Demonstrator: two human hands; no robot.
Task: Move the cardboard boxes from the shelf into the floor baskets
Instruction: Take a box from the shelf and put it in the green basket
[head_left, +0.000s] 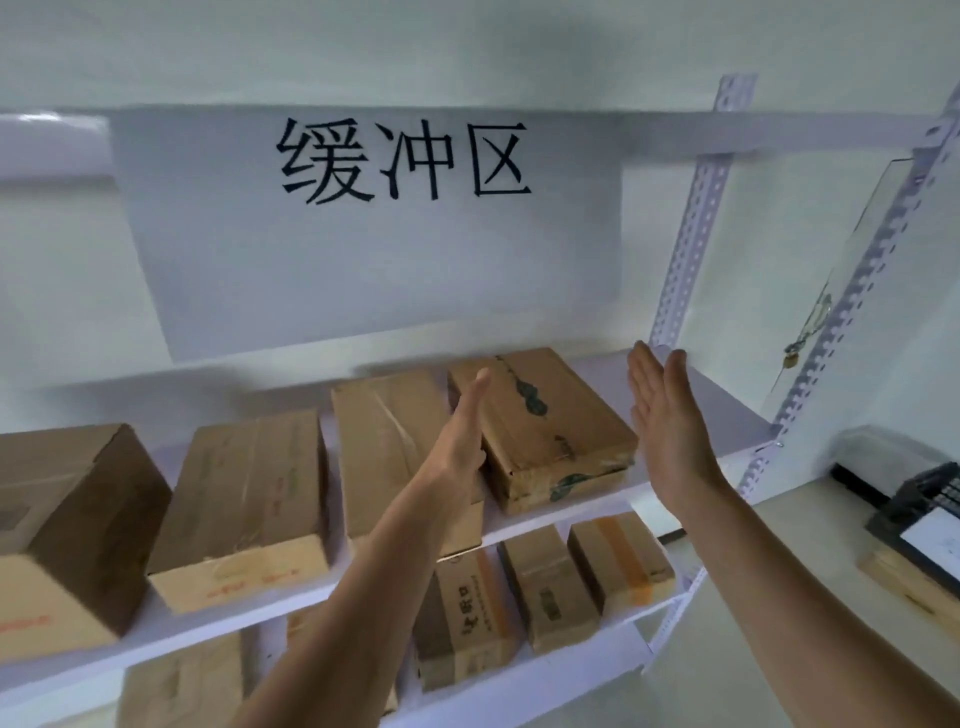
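Left hand (462, 441) and right hand (670, 421) are flanking the flat brown green-printed cardboard box (550, 415) on the white shelf (730, 408), fingers straight, holding nothing.

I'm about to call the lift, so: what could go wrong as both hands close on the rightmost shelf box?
1. The rightmost box sits skewed, its dented front corner near the shelf edge; open palms could let it slip.
2. The left hand reaches in beside the neighbouring box and may drag it forward.
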